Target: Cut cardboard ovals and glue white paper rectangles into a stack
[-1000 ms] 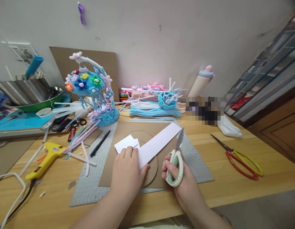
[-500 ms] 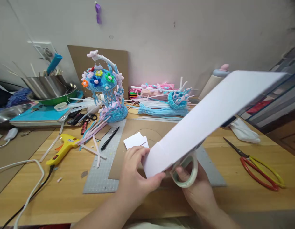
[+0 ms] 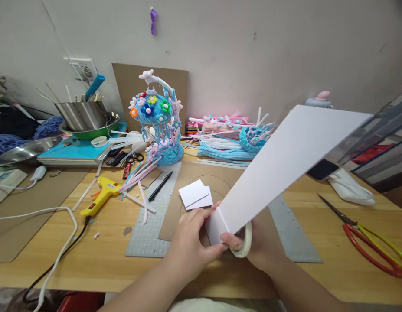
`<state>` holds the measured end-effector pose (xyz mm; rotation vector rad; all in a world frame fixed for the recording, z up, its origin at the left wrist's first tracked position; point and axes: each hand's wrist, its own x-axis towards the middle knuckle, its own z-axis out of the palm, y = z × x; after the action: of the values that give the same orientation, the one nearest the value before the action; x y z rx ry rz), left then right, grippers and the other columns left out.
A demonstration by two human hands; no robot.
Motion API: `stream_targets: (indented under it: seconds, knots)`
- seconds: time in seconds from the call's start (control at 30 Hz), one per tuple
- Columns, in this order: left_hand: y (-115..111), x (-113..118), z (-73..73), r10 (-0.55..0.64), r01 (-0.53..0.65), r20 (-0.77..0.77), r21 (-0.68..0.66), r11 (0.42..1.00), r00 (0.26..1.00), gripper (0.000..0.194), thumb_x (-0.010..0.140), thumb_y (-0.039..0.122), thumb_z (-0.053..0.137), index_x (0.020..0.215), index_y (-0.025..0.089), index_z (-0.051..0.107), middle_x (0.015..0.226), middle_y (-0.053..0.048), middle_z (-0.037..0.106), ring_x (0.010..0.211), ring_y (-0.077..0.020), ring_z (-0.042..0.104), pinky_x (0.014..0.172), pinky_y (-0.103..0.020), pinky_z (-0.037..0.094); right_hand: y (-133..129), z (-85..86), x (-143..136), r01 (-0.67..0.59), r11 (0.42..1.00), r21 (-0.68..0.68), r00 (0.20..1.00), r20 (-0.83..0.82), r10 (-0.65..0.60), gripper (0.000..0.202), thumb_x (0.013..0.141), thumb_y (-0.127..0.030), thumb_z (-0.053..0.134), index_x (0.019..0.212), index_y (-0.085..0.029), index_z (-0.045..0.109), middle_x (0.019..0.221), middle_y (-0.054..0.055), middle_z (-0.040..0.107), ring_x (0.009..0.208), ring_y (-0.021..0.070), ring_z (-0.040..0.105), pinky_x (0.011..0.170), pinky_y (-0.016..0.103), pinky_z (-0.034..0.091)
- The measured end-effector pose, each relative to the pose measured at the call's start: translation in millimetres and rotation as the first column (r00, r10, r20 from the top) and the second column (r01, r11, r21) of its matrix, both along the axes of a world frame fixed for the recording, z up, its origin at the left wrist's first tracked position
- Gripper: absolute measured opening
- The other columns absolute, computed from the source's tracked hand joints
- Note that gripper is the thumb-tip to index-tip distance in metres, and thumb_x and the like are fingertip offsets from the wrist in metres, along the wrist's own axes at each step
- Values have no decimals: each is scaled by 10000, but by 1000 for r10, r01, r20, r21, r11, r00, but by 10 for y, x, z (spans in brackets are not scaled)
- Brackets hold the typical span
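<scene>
A long white board (image 3: 279, 164), bent along a crease near its lower end, rises to the upper right between my hands. My left hand (image 3: 191, 236) pinches its short bottom flap from the left, thumb in front and fingers behind. My right hand (image 3: 262, 242) grips it from the right near the crease, with the thumb pressed on the flap. A pale roll of masking tape (image 3: 248, 240) hangs around that thumb. The rest of the right fingers are hidden behind the board. Beyond my left hand, two small white card pieces (image 3: 194, 194) lie on a brown cardboard sheet (image 3: 171, 216).
A grey cutting mat (image 3: 138, 242) lies beneath the cardboard. Left are a yellow glue gun (image 3: 101, 195) with its cord and a black pen (image 3: 160, 186). A pipe-cleaner jellyfish ornament (image 3: 155, 117) stands behind. Red-and-yellow-handled scissors (image 3: 366, 240) lie right; pipe-cleaner bundles (image 3: 220, 149) line the back.
The bottom flap is now bent more sharply against the long part of the board. My right thumb has moved onto the flap. The camera view has shifted slightly left.
</scene>
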<state>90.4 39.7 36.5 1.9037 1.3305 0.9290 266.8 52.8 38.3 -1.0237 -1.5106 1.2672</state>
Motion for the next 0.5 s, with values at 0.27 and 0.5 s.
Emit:
stream_targets:
  seconds: [0.27, 0.5]
  knots:
    - [-61, -27, 8, -82, 81, -1, -93, 992, 997, 770, 681, 162, 725, 1353, 328, 389, 1358, -23, 548, 1209, -251, 491, 1007, -417, 380, -54, -11, -53, 19, 998, -60, 993, -112, -25, 532, 610, -292, 788, 1114, -240, 623, 1054, 78, 652, 962, 310, 593, 854, 422, 489]
    - [-343, -376, 187, 4, -39, -151, -227, 973, 989, 530, 702, 124, 616, 1201, 255, 498, 1143, -54, 654, 1026, -270, 602, 871, -411, 486, -76, 102, -144, -4, 988, -154, 961, -273, -39, 473, 573, -522, 812, 896, -215, 653, 744, 40, 651, 676, 227, 588, 603, 333, 501]
